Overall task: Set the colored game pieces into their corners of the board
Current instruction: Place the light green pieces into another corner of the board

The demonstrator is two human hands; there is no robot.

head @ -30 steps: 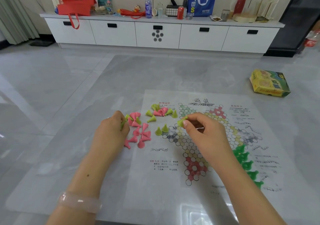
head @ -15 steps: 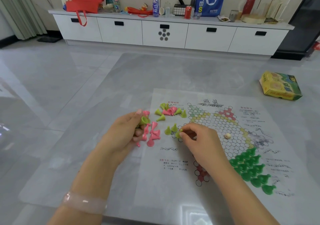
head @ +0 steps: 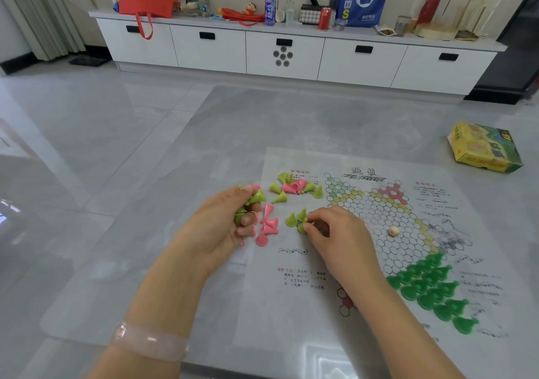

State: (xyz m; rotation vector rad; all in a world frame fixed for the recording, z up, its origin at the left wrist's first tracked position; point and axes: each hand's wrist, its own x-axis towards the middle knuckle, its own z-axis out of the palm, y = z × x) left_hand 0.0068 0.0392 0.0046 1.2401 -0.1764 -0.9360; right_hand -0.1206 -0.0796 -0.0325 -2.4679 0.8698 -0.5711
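Observation:
A paper star-shaped board [head: 379, 221] lies on the grey table. My left hand [head: 221, 227] is curled around several yellow-green cone pieces [head: 256, 196] at the board's left edge. My right hand [head: 335, 235] pinches a yellow-green piece [head: 302, 228] on the board's left corner, beside two standing yellow-green pieces [head: 296, 218]. Loose pink pieces [head: 268, 227] lie between my hands. A mixed pink and yellow-green heap [head: 294, 187] sits just beyond. Dark green pieces [head: 431, 288] fill the board's right near corner.
A small beige bead [head: 393, 230] rests on the middle of the board. A yellow-green game box [head: 484, 148] lies at the table's far right. A white cabinet [head: 291, 49] with bags and bottles lines the far wall. The table's near edge [head: 204, 367] runs below my wrists.
My right hand has carried a yellow-green piece from above the board down to the left corner. My left hand has turned palm-up, showing its pieces. The view has shifted left.

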